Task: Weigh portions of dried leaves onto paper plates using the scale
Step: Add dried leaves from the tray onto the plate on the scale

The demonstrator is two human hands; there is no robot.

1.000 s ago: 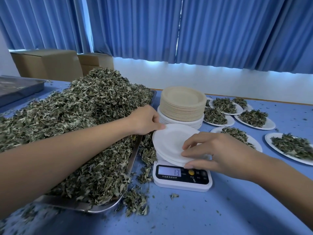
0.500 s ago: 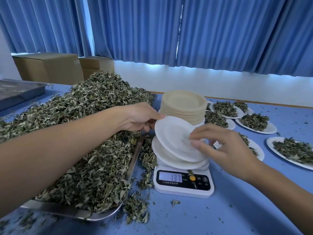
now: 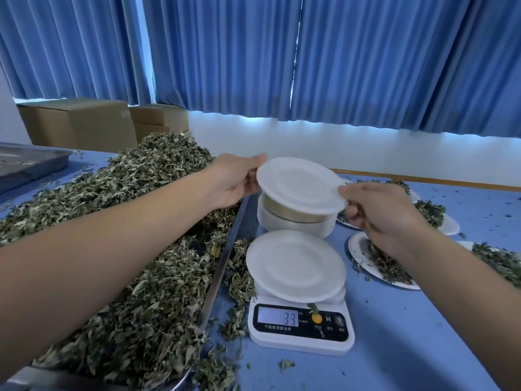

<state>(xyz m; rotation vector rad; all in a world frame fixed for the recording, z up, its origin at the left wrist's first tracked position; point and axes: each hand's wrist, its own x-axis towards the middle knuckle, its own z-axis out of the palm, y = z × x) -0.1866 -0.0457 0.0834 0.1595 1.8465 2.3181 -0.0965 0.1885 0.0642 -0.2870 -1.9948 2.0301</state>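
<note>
A white digital scale [image 3: 300,331] sits on the blue table and its display reads 39. An empty white paper plate [image 3: 296,265] rests on its platform. Above the stack of spare plates [image 3: 293,221] I hold a second white paper plate [image 3: 300,189] in the air. My left hand [image 3: 234,180] pinches its left rim and my right hand [image 3: 377,211] pinches its right rim. A large heap of dried leaves [image 3: 127,221] fills a metal tray [image 3: 222,263] to the left of the scale.
Several paper plates with leaf portions [image 3: 386,263] lie to the right, partly hidden by my right arm. An empty metal tray [image 3: 28,162] is at far left. Cardboard boxes [image 3: 79,125] stand behind it. Loose leaves [image 3: 239,280] litter the table beside the scale.
Both hands have lifted the upper plate off the plate on the scale and raised it back over the plate stack. The scale reading went from 137 to 39.
</note>
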